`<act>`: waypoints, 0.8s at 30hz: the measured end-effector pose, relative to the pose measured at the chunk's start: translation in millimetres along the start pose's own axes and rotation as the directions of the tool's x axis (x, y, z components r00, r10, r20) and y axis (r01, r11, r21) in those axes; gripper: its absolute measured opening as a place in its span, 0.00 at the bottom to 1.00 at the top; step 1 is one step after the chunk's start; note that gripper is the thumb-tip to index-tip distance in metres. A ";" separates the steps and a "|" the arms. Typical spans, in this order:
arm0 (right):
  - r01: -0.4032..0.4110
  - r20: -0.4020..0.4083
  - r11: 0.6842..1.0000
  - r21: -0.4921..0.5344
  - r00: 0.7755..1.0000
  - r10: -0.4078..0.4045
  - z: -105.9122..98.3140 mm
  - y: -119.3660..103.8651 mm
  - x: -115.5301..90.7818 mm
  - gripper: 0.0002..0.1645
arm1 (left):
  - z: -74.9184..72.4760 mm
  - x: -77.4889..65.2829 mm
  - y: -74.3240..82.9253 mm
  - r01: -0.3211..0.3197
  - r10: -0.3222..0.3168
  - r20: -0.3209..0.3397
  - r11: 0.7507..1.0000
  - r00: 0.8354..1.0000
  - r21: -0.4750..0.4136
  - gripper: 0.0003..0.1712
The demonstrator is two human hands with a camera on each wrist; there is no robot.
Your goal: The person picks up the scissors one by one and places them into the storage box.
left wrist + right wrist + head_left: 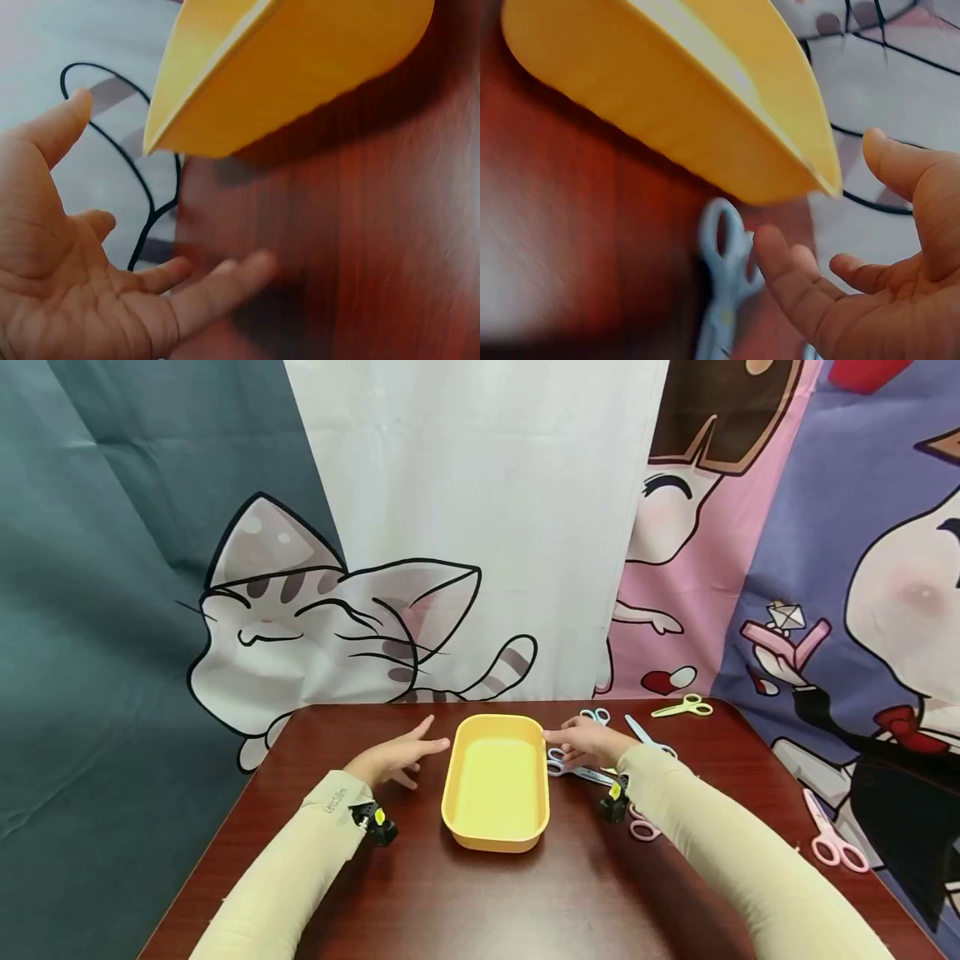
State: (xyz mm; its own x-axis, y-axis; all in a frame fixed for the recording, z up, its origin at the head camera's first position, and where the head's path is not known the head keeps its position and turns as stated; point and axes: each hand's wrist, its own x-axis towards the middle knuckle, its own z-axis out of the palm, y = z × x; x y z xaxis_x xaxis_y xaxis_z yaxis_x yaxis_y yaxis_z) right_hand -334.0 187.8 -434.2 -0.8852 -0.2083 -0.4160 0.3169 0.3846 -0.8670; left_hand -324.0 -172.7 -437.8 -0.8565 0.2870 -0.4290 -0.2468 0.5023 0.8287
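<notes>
A yellow rectangular tray (495, 842) stands on the dark red-brown table, its inside bare. My left hand (397, 755) is held to the left of it, fingers spread and apart from its wall; the left wrist view shows the palm (75, 292) facing up beside the tray (315, 82). On the other side, my right hand (588, 740) has its thumb tip right at the tray's right rim. Its fingers are loosely spread over a pair of blue scissors (557, 763). In the right wrist view those scissors (724, 277) lie below the tray's wall (660, 105), near the fingertips.
More scissors lie on the right: light blue ones (596, 716) and another blue pair (641, 730) behind the right hand, a yellow-green pair (684, 707) at the back edge, pink ones (645, 828) under the right forearm, and a pink pair (831, 842) by the right edge. A printed curtain (480, 460) hangs behind.
</notes>
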 end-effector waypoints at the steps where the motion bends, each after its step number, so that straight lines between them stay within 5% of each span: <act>1: -0.001 0.008 1.000 0.008 1.000 0.001 4.0 1.5 0.4 0.44 | 3.8 1.1 0.2 0.004 -0.003 0.017 0.999 1.000 -0.043 0.52; 7: 0.019 0.067 0.999 0.047 0.997 -0.022 16.7 7.6 1.4 0.24 | 16.0 9.3 3.7 0.009 0.004 0.054 0.968 0.999 -0.251 0.49; 12: 0.029 0.101 0.997 0.078 0.994 -0.037 22.7 12.1 3.5 0.12 | 21.0 14.1 2.8 0.000 0.008 0.030 0.960 1.000 -0.279 0.46; 16: 0.042 0.110 0.990 0.132 0.992 -0.056 27.6 17.4 4.7 0.09 | 27.2 13.9 -0.6 -0.004 0.007 0.013 0.969 1.000 -0.247 0.41; 24: 0.091 -0.023 0.964 0.251 0.996 -0.088 39.2 37.2 1.8 0.13 | 41.3 11.9 -14.3 -0.041 0.029 -0.041 0.951 0.999 -0.307 0.33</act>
State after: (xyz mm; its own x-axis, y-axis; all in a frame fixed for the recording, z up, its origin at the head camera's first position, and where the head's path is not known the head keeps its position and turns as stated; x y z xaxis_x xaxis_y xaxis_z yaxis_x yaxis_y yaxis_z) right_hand -310.5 166.4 -477.9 -0.9172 -0.2212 -0.3314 0.3100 0.1262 -0.9423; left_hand -312.0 -142.8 -469.6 -0.8814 0.2677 -0.3893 -0.3391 0.2153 0.9158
